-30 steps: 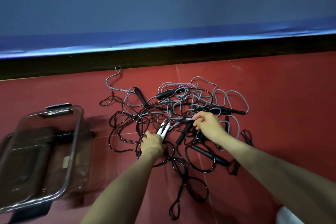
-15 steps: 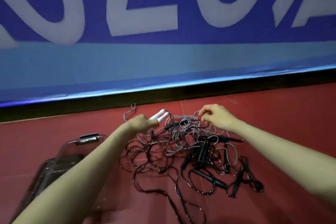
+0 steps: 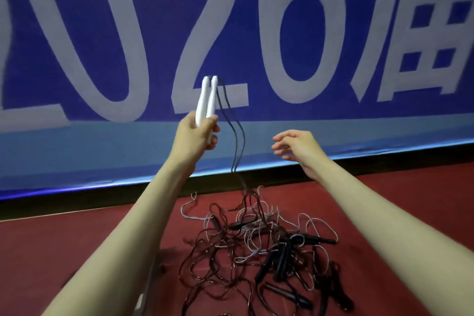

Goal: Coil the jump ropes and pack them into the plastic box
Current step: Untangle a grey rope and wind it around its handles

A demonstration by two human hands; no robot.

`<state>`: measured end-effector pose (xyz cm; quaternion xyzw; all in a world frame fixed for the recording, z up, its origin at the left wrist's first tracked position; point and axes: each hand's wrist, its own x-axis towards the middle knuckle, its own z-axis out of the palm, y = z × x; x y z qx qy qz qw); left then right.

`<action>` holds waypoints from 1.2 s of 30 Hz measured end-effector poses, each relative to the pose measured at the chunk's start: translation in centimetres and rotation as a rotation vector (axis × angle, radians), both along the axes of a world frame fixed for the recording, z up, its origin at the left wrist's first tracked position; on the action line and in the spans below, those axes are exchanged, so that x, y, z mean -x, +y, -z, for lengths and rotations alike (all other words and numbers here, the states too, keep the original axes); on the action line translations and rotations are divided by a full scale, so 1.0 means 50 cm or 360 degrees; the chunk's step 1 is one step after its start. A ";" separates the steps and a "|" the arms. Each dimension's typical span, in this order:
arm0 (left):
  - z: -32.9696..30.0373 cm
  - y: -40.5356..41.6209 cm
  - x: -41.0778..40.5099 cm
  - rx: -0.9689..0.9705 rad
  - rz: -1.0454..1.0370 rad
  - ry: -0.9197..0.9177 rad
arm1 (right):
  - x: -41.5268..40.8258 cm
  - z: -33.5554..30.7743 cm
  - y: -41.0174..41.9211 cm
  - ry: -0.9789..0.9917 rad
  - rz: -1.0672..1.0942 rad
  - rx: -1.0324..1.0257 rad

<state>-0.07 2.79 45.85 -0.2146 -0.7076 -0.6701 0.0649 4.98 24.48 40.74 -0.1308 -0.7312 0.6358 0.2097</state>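
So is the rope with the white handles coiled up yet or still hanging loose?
Still loose. The left hand holds the white handles up, and their dark cord hangs down into the tangled pile on the floor.

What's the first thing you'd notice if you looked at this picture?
The left hand gripping two white jump rope handles high up, their dark cord dangling into the tangled pile of jump ropes on the red floor. Behind is a blue banner with huge pale numbers.
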 end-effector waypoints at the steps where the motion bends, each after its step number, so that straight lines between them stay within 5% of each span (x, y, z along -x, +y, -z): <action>1: -0.002 -0.001 -0.008 0.0037 0.0010 0.0038 | -0.006 -0.007 -0.002 0.0025 0.0007 0.0048; 8: 0.081 0.010 -0.057 0.1055 -0.0015 0.0529 | -0.029 -0.029 -0.033 -0.0172 -0.0245 0.0274; 20: 0.181 0.082 -0.087 0.1632 0.0289 0.0574 | -0.020 -0.006 -0.041 -0.0110 -0.0113 0.0621; 26: 0.214 0.102 -0.047 0.0910 0.0028 0.0066 | -0.037 0.009 0.007 -0.0296 -0.0255 -0.0014; 33: 0.273 0.136 -0.030 0.0689 0.0992 -0.0245 | -0.069 0.000 0.001 -0.0342 -0.0681 -0.0237; 36: 0.293 0.150 -0.035 0.0730 0.1061 -0.0292 | -0.064 -0.002 0.004 -0.0227 -0.0573 -0.0195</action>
